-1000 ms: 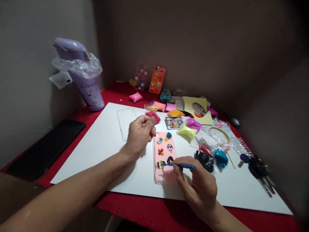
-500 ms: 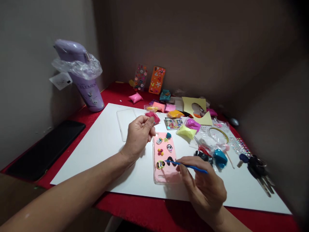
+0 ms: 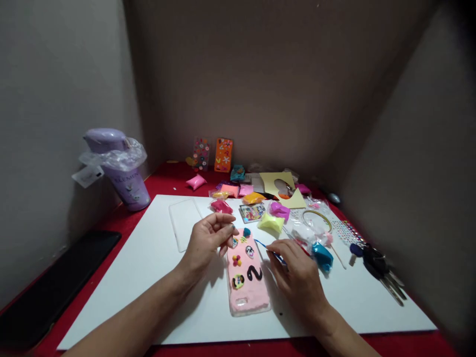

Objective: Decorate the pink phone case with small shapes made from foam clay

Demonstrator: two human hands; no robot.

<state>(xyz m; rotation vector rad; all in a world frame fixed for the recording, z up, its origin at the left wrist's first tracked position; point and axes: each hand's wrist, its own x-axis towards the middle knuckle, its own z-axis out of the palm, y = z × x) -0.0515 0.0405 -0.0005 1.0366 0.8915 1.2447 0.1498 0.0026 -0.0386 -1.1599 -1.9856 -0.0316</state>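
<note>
A phone case (image 3: 247, 292) covered in pink clay lies on the white board, with small clay figures and a black squiggle (image 3: 255, 272) on it. My left hand (image 3: 210, 235) hovers over the case's upper left edge. Its thumb and fingers are pinched together, and what they hold, if anything, is too small to make out. Right of the case, my right hand (image 3: 297, 270) grips a thin blue modelling tool (image 3: 261, 243), its tip pointing at the case's upper right side. A dark crumb (image 3: 280, 313) lies below that hand.
Clay packets, such as a yellow one (image 3: 271, 224) and a teal one (image 3: 323, 257), lie behind and to the right. Keys (image 3: 383, 275) rest at the right edge. A clear case (image 3: 182, 225), a black phone (image 3: 63, 282) and a purple tumbler (image 3: 128, 186) are leftward.
My right hand has drawn the blue tool away from the black squiggle, up to the case's right side. My left hand stays pinched near the case's top. The camera view has tilted upward.
</note>
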